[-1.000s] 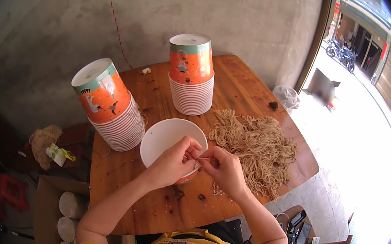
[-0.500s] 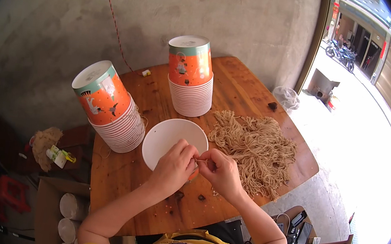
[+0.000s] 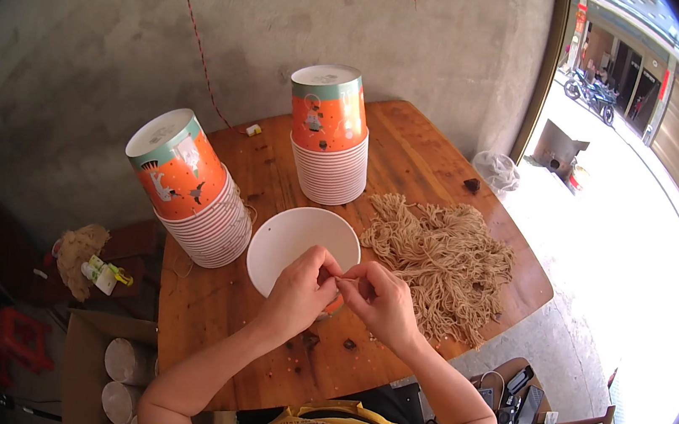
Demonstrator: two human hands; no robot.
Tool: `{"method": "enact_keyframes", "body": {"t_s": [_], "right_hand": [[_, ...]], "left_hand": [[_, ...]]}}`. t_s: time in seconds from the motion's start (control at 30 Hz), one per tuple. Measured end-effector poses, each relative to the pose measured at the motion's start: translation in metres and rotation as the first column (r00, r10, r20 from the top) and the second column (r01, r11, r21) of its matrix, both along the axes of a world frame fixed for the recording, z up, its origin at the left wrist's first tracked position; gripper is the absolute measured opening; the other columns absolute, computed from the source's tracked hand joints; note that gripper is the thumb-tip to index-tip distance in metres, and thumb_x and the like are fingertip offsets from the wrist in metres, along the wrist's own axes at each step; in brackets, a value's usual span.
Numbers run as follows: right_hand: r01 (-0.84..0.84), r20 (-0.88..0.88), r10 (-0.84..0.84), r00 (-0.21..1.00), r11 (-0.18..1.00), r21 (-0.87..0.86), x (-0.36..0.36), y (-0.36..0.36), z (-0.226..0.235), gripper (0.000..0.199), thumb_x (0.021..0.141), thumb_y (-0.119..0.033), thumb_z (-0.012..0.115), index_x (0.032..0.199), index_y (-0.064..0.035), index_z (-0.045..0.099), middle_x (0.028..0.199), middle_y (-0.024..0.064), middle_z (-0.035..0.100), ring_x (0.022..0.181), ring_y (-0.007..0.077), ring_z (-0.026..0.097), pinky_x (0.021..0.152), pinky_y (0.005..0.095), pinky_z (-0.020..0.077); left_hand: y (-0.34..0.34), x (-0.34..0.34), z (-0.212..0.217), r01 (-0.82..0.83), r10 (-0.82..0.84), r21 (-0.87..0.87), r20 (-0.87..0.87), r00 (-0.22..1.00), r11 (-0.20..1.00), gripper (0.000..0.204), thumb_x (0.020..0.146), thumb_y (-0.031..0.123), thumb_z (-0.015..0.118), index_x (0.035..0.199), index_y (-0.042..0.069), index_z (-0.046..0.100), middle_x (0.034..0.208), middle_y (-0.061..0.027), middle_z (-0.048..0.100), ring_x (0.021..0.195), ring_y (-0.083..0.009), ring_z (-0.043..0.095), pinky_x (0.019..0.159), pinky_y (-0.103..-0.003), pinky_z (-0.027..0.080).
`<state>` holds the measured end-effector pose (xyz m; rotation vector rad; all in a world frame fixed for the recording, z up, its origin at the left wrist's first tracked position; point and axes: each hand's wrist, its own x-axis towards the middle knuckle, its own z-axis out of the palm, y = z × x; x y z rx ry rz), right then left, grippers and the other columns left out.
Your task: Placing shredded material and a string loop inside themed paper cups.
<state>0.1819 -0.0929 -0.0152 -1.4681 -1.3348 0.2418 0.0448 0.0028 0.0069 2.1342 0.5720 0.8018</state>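
Both of my hands meet over the front rim of a white-lined paper bucket (image 3: 294, 236), which stands mouth up on the wooden table. My left hand (image 3: 302, 288) is closed in a pinch, and so is my right hand (image 3: 383, 302). Their fingertips almost touch, and a thin tan strand, mostly hidden, seems to be between them. Just right of the hands lies a loose tangled heap of tan yarn-like strands (image 3: 443, 263). Behind the open bucket rises an upside-down stack of orange and green paper buckets (image 3: 326, 126). A second such stack (image 3: 183, 172) leans at the left.
The wooden table (image 3: 414, 153) reaches back to a grey wall. On it lie a dark lump (image 3: 472, 185) and small crumbs. A carton (image 3: 86, 376) with white round pieces stands at lower left. A chair (image 3: 540, 406) carrying small electronics is at lower right.
My fingertips have come closer together, and the strand seen between them earlier is now mostly covered. The buckets and the heap have stayed in place.
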Motion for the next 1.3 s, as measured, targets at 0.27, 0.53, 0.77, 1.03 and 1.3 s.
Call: {"method": "enact_keyframes", "body": {"t_s": [0.27,0.53,0.77,1.03,1.3], "right_hand": [[0.054,-0.021,-0.054,0.998,0.998,0.009,0.001,0.001,-0.004,0.014,0.086,-0.015,0.070,0.090,-0.0022,0.064,0.070,0.0071,0.061,0.055,0.0143,0.055,0.052,0.0291,0.0449],[-0.037,-0.289,0.011,0.957,0.996,-0.087,0.007,-0.003,-0.008,0.015,0.087,-0.015,0.070,0.093,-0.0019,0.064,0.070,0.0026,0.058,0.058,0.0098,0.050,0.054,0.0257,0.0428],[0.076,-0.045,-0.074,0.996,0.996,0.056,0.003,-0.011,0.004,0.014,0.086,-0.012,0.070,0.098,-0.0079,0.064,0.084,0.0034,0.054,0.065,0.0125,0.058,0.055,0.0295,0.0485],[0.029,0.232,-0.068,0.970,0.985,0.171,0.010,-0.006,-0.004,0.017,0.081,-0.006,0.073,0.096,-0.0118,0.067,0.086,0.0047,0.056,0.064,0.0194,0.061,0.055,0.0315,0.0526],[0.045,0.268,-0.087,0.960,0.987,0.157,0.008,-0.006,0.003,0.011,0.082,-0.007,0.072,0.089,-0.0075,0.064,0.081,0.0035,0.055,0.062,0.0161,0.058,0.055,0.0292,0.0486]], "left_hand": [[0.006,0.000,-0.002,0.098,-0.095,-0.226,0.023,0.995,0.969,0.024,0.087,-0.002,0.063,0.104,0.003,0.047,0.092,-0.0042,0.058,0.083,-0.0111,0.059,0.074,-0.026,0.051],[0.013,0.000,0.001,0.140,-0.133,-0.535,0.051,0.990,0.833,0.026,0.088,0.001,0.066,0.106,0.004,0.047,0.096,-0.0035,0.058,0.087,-0.0090,0.057,0.081,-0.024,0.048],[0.010,0.000,0.009,0.085,-0.109,-0.576,-0.007,0.994,0.813,0.031,0.088,0.000,0.067,0.110,0.005,0.046,0.097,-0.0041,0.058,0.091,-0.0098,0.058,0.081,-0.023,0.050],[0.009,0.003,0.006,0.114,-0.118,-0.513,0.026,0.993,0.851,0.030,0.089,0.003,0.066,0.109,0.002,0.045,0.093,-0.0070,0.062,0.085,-0.0108,0.059,0.077,-0.025,0.049],[0.006,0.004,0.003,0.186,-0.198,-0.403,0.012,0.980,0.896,0.030,0.090,0.003,0.064,0.114,0.001,0.047,0.093,-0.0065,0.060,0.084,-0.0114,0.060,0.075,-0.026,0.051]]}}
